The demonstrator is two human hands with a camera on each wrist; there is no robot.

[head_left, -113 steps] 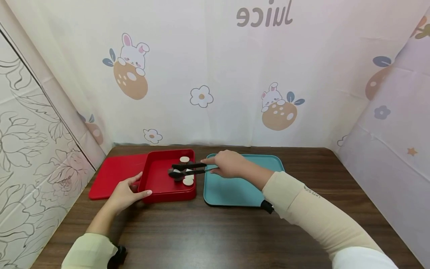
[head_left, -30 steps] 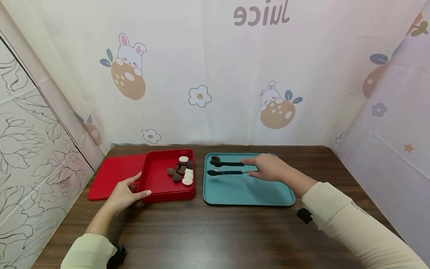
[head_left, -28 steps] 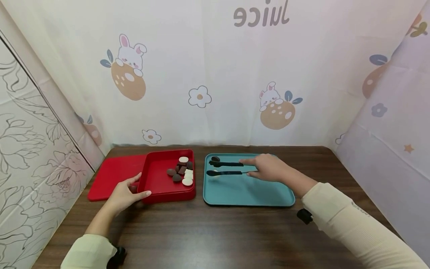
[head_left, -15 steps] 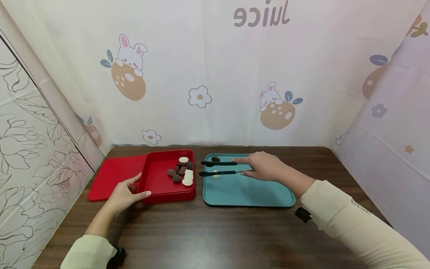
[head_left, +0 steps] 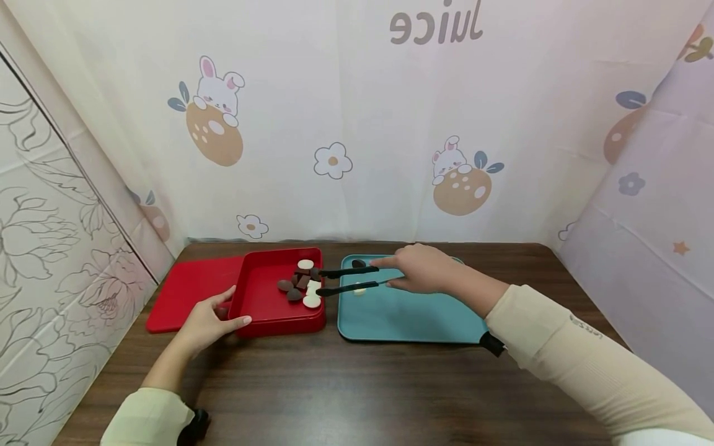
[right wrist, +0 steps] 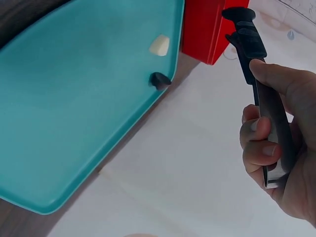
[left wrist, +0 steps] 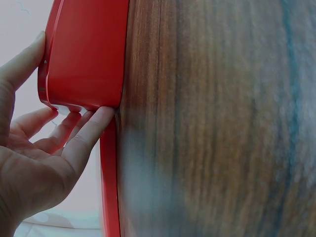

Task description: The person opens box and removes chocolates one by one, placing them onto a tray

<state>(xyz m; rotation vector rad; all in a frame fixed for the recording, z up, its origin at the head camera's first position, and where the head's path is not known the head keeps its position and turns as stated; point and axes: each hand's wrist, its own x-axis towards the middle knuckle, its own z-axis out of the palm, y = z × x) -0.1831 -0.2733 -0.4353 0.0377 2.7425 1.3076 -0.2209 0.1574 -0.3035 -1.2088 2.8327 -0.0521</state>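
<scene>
My left hand (head_left: 207, 323) holds the left front corner of a red box (head_left: 262, 303); thumb and fingertips press its walls in the left wrist view. Several dark and white chocolate pieces (head_left: 294, 295) lie along the box's right side. My right hand (head_left: 422, 268) grips black-tipped tongs (head_left: 350, 287), their arms spread apart with nothing between them. The tong tips overlap the right side of the box, right at the pieces. On the blue tray (head_left: 413, 322) lie a dark chocolate piece (right wrist: 159, 81) and a white piece (right wrist: 159, 45), near its left end.
A red lid-like panel (head_left: 186, 291) lies flat left of the box, partly beneath or behind it. The brown wooden table (head_left: 334, 390) extends in front. A printed curtain (head_left: 379, 124) hangs behind the table and at both sides.
The tongs were in the box first, then over the tray's left end, where two pieces now lie. Since then my right hand has moved left, back to the box. The left hand stays put.
</scene>
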